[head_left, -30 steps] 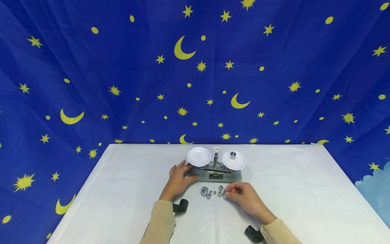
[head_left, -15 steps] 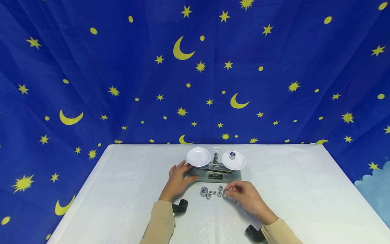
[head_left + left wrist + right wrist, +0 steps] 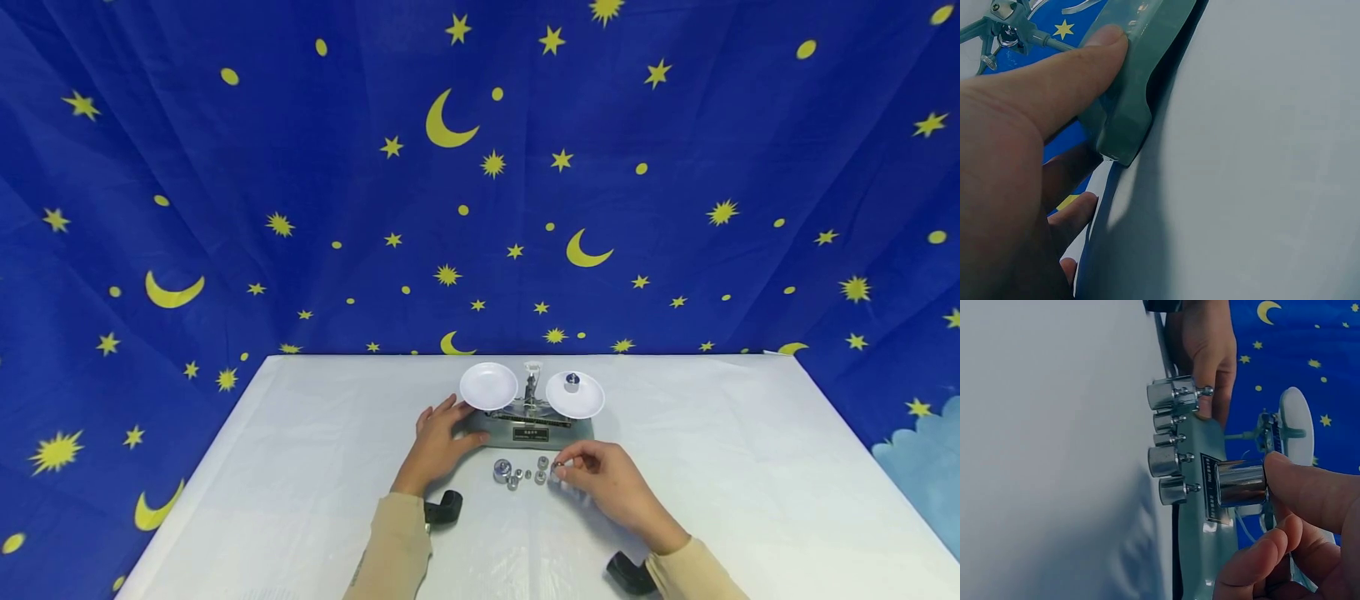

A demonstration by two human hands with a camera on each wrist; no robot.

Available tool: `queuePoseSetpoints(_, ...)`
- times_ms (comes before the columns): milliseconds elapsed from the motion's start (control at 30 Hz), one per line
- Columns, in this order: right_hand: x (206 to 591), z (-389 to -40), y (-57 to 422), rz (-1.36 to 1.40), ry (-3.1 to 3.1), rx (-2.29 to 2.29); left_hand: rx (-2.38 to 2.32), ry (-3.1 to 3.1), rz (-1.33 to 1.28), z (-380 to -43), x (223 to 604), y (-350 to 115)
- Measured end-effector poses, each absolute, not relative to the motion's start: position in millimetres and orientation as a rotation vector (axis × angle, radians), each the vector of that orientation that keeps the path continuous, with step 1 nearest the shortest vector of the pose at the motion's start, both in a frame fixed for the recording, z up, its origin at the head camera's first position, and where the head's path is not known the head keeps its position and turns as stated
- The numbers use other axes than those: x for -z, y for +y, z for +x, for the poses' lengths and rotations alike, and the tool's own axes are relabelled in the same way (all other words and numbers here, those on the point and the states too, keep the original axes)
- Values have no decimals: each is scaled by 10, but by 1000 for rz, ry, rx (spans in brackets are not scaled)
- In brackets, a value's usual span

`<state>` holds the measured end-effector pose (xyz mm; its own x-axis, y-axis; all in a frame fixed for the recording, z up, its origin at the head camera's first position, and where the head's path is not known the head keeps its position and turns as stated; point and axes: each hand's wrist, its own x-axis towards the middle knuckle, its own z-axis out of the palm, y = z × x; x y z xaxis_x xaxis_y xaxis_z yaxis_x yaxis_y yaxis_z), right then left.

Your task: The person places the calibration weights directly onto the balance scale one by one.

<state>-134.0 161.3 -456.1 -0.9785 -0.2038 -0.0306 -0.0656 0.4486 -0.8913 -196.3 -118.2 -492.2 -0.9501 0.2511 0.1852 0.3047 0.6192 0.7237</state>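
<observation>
A balance scale [image 3: 570,437] with a grey-green base stands at the back middle of the table. Its left pan [image 3: 489,387] is bare; a silver weight [image 3: 572,382] sits on the right pan [image 3: 588,403]. My left hand [image 3: 437,446] holds the base's left end, thumb on the front and fingers around the far side. Thumb and fingertips of my right hand [image 3: 611,482] pinch a shiny cylindrical weight [image 3: 1241,483] by its knob, which they hide. In the right wrist view this weight hangs clear of the table, before the scale's label.
Several knobbed weights of mixed sizes stand in front of the scale, the largest weight [image 3: 502,472] at the left. Black wrist devices [image 3: 630,573] sit by both sleeves. A blue star-patterned cloth [image 3: 525,183] hangs behind the white table [image 3: 225,500].
My right hand has risen slightly, lifting the pinched weight up from beside the other weights. The left hand and the scale keep their places.
</observation>
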Motion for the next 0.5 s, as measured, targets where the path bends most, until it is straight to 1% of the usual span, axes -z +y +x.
queuePoseSetpoints(500,4409,-1323,1659,-253,2571,1624,1253,-2761,-483,-1951,4911,-1185)
